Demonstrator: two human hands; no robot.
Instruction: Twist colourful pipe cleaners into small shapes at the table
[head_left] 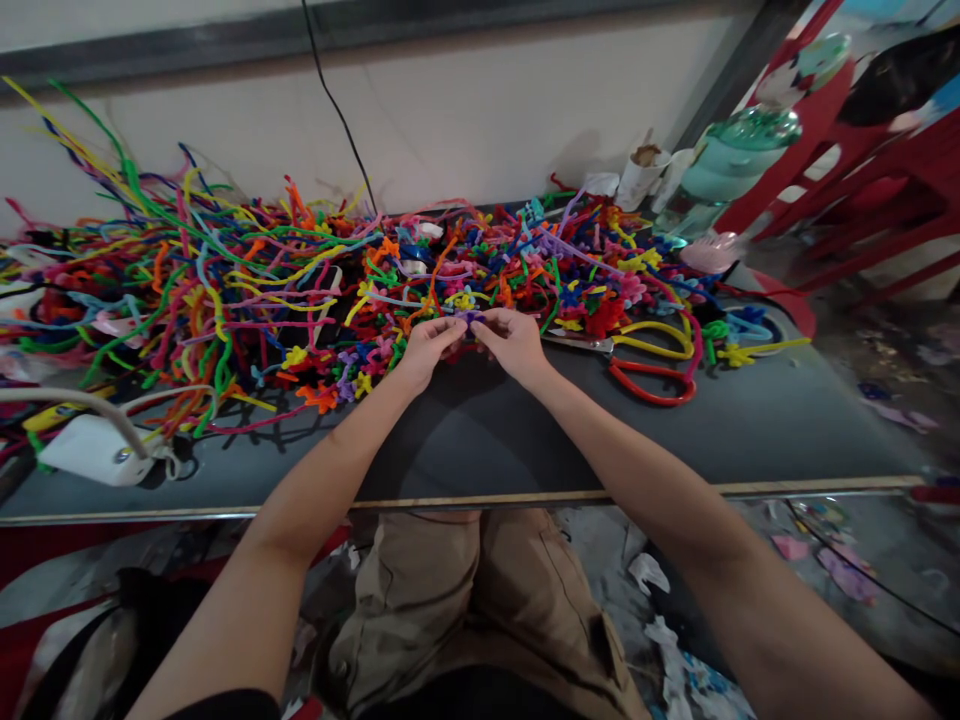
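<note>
The person's left hand (426,348) and right hand (514,343) meet near the middle of the dark desk (480,440), just in front of the heap of pipe cleaners (247,290). The fingers of both hands are closed in a pinch on a small purple pipe-cleaner piece (469,318), which sits between the fingertips of the two hands, raised slightly off the desk surface. Its exact shape is too small to tell.

The heap of many-coloured pipe cleaners spreads along the far edge of the desk, from the left end across to the right of centre, with long loose strands at the left and shorter twisted pieces toward the right. Red-handled scissors (651,385) lie flat on the desk to the right of the right hand, near it but not touching. A white device (94,450) with a cable sits near the front left corner. A clear water bottle (720,170) stands at the far right corner, beside a paper cup (637,175).
</note>
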